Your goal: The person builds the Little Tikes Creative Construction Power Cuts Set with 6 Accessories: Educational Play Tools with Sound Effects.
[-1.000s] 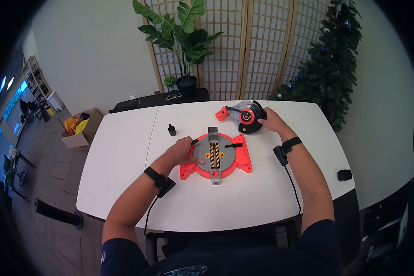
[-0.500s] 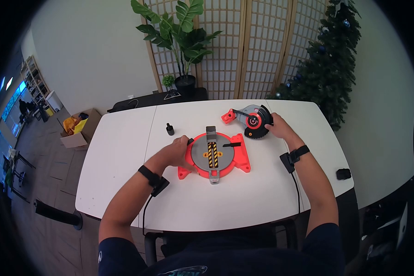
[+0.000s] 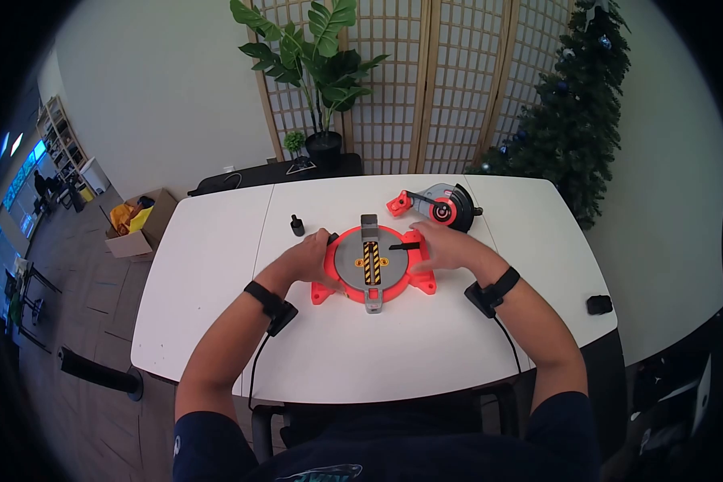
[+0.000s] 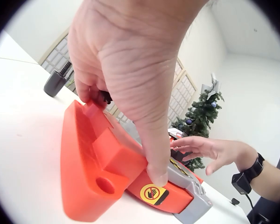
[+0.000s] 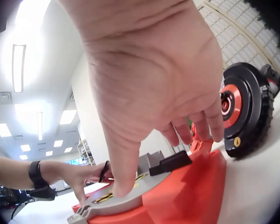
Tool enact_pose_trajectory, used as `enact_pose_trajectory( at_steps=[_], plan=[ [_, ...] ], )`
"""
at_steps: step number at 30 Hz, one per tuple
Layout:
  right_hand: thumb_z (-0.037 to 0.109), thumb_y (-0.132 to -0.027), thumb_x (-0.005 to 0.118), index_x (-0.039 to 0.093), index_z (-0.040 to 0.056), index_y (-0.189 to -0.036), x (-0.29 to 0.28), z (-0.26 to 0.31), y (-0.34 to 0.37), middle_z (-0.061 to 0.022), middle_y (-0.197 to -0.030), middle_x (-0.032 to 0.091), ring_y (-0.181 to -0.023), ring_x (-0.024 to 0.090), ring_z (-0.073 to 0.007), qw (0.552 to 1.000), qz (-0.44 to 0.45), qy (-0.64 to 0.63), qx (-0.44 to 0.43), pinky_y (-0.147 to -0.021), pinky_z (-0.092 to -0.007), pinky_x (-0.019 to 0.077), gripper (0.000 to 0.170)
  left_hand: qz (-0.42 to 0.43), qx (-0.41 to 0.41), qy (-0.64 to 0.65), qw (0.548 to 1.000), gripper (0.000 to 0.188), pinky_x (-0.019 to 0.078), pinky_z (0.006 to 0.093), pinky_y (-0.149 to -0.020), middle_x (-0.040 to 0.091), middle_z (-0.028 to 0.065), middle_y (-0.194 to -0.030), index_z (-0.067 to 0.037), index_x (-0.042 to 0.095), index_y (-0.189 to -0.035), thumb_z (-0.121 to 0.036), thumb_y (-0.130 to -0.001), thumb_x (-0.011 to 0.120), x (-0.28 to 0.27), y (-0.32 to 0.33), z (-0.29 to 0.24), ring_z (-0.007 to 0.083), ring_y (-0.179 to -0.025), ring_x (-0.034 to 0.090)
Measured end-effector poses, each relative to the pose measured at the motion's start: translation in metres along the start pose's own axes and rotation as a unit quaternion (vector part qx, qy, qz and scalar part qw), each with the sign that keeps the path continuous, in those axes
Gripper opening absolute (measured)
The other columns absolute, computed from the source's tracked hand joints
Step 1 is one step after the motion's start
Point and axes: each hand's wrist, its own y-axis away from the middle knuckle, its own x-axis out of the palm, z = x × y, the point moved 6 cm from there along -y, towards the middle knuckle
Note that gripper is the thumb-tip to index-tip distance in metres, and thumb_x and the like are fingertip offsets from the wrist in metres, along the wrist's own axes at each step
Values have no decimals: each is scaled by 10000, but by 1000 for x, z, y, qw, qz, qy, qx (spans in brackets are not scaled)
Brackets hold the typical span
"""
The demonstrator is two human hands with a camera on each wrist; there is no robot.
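At the far left, a cardboard box (image 3: 162, 218) with yellow and orange contents is seen on the floor. On the white bench (image 3: 377, 361), 1 small black knob (image 3: 297, 226) is placed upright, near the left rear of the base. The base (image 3: 349, 269), red with a grey disc, is set at the middle of the bench. Its left edge is held by the left hand (image 3: 304, 261): the fingers are curled at the rear corner, and the thumb is pressed on the red rim near a yellow sticker (image 4: 153, 193). The disc is crossed by a black-and-yellow strip (image 3: 372, 263). A black tab (image 3: 406, 247) is seen at its right. Over the base's right side, the right hand (image 3: 450, 245) is held with fingers loosely spread, nothing gripped; whether the base is touched cannot be told. Behind it, a toy saw (image 3: 442, 210) is rested on the bench. At the right edge, 1 small black object (image 3: 599, 304) is seen.
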Motion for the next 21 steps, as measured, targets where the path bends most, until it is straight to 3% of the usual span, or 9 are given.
enact_pose_trajectory(
  at_steps=[1, 3, 6, 9, 12, 14, 15, 17, 21],
  plan=[
    [391, -733, 856, 416, 17, -1430, 5, 3, 0, -179, -1399, 488, -1208, 568, -333, 1000, 0, 0, 0, -1007, -408, 486, 905, 0, -1, -1, 1000, 1164, 506, 400, -994, 570, 257, -1239, 42, 406, -1272, -548, -447, 975, 0, -1, 0, 369, -1174, 594],
    [395, -647, 898, 341, 0, -1488, 15, 10, 0, -183, -1488, 445, -1339, 475, -338, 1000, 26, -7, 1, -1078, -390, 441, 1083, 0, -3, -1, 1000, 1170, 506, 403, -996, 571, 257, -1244, 43, 402, -1283, -545, -449, 975, -3, 0, -2, 369, -1174, 596],
    [366, -614, 913, 360, 0, -1474, 18, 16, -5, -180, -1489, 447, -1354, 462, -333, 1000, 20, -22, 5, -1086, -391, 437, 1086, 14, -11, 11, 1000, 1140, 495, 396, -1011, 550, 252, -1282, 30, 410, -1277, -539, -464, 972, -1, 1, 2, 361, -1211, 575],
    [348, -582, 925, 384, 3, -1459, 19, 14, -7, -177, -1482, 457, -1362, 455, -328, 1000, 1, -26, 0, -1089, -392, 436, 1087, -28, 18, 20, 999, 1162, 480, 386, -1027, 522, 246, -1326, 29, 403, -1313, -534, -470, 972, 0, -1, 4, 347, -1250, 546],
    [342, -564, 933, 410, 7, -1444, 21, 13, -10, -176, -1453, 478, -1327, 479, -334, 1000, -20, -22, -8, -1076, -387, 443, 1078, -66, 37, 24, 997, 1126, 461, 386, -1026, 487, 245, -1377, 47, 372, -1374, -521, -582, 936, -6, 1, 7, 335, -1248, 535],
    [342, -561, 937, 422, 8, -1437, 22, 11, -10, -176, -1432, 490, -1292, 503, -343, 999, -26, -23, -11, -1063, -383, 448, 1070, -119, 37, 0, 992, 834, 473, 398, -975, 572, 264, -1253, 62, 482, -1254, -561, -786, 781, -11, -4, 12, 344, -1191, 565],
    [346, -556, 939, 429, 9, -1433, 22, 11, -10, -175, -1422, 499, -1288, 506, -341, 1000, -23, -16, -9, -1061, -382, 449, 1069, -119, 37, 0, 992, 834, 473, 398, -975, 572, 264, -1253, 62, 482, -1254, -561, -786, 781, -12, -8, 17, 344, -1191, 565],
    [349, -552, 941, 435, 9, -1429, 20, 12, -11, -174, -1411, 507, -1284, 510, -339, 1000, -21, -10, -6, -1059, -381, 450, 1068, -63, 28, 191, 979, 480, 441, 395, -985, 586, 214, -1189, 31, 512, -1179, -415, -1003, 537, -9, -13, 26, 325, -1100, 574],
    [349, -542, 947, 441, 13, -1427, 16, 18, -9, -168, -1376, 532, -1259, 531, -331, 1000, -3, -12, -9, -1043, -380, 460, 1074, -76, 58, 206, 974, 413, 436, 391, -988, 618, 199, -1086, 13, 559, -1114, -369, -1052, 412, -15, -15, 22, 320, -1063, 583]
  ],
)
